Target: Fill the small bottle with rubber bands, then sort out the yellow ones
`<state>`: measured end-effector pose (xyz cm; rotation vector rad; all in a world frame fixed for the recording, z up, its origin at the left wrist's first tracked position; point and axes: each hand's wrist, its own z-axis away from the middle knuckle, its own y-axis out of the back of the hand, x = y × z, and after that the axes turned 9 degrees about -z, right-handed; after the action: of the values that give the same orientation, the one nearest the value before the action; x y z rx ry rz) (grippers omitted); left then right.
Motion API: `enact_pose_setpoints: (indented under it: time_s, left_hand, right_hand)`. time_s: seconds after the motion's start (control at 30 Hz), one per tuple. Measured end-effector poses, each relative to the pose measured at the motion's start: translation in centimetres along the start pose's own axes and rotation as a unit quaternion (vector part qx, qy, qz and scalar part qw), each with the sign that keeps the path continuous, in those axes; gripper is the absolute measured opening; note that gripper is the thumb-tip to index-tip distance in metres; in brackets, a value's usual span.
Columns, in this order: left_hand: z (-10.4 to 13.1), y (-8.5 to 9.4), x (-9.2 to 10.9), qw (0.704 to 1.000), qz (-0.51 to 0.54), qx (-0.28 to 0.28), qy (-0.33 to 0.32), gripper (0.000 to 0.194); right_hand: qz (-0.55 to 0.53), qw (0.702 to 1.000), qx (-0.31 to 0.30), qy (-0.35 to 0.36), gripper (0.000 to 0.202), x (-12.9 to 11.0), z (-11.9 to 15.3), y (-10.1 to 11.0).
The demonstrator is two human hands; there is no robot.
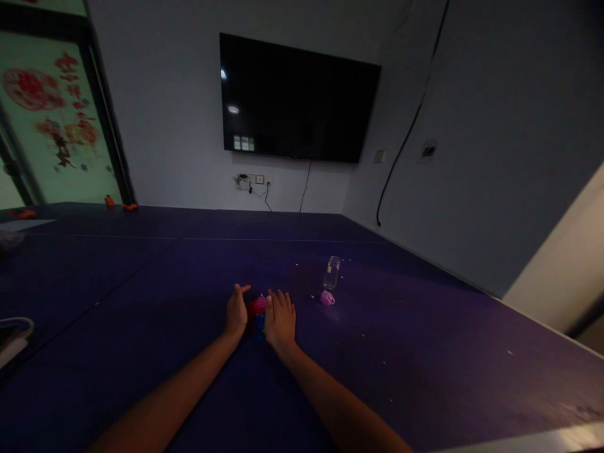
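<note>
On the purple surface, a small cluster lies between my two hands: a red and pink piece [257,306] with a blue piece [260,324] nearer me. I cannot make out what kind of things they are. My left hand [236,311] stands on edge at their left, fingers stretched out and one pointing right. Over their right side, my right hand [282,319] has its fingers extended, partly hiding them. To the right of that hand lies a pink cap with a loop [327,298]. Just beyond the cap is a clear bottle [332,273] without a lid.
Small light scraps dot the purple surface [425,365] on the right. Orange objects [129,207] sit at the far left edge. A white cable [19,343] lies at the near left. A television [299,100] hangs on the far wall, and a black cable [401,148] runs down the right wall.
</note>
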<state>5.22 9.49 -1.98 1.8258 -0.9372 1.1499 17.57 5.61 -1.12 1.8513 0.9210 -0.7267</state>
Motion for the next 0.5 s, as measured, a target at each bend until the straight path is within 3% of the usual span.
enact_pose_setpoints:
  time_s: [0.17, 0.33, 0.4, 0.5]
  left_hand:
    - [0.9, -1.5, 0.3, 1.000, 0.005, -0.022, -0.013, 0.068]
    - [1.4, -1.6, 0.8, 0.999, 0.010, -0.036, -0.037, 0.067]
    - [1.2, -1.1, 0.7, 0.999, 0.008, -0.029, -0.044, 0.067]
    - [1.0, -0.7, 0.5, 0.998, -0.001, -0.030, -0.046, 0.064]
  right_hand:
    - [-0.126, 0.992, 0.009, 0.001, 0.059, 0.6, -0.9, -1.2]
    - [-0.321, 0.947, 0.024, -0.014, 0.062, 0.8, -2.2, -0.7]
    - [-0.345, 0.938, 0.030, -0.011, 0.062, 1.1, -2.4, -0.2]
    - [-0.310, 0.950, 0.039, -0.005, 0.065, 1.8, -2.3, 0.2]
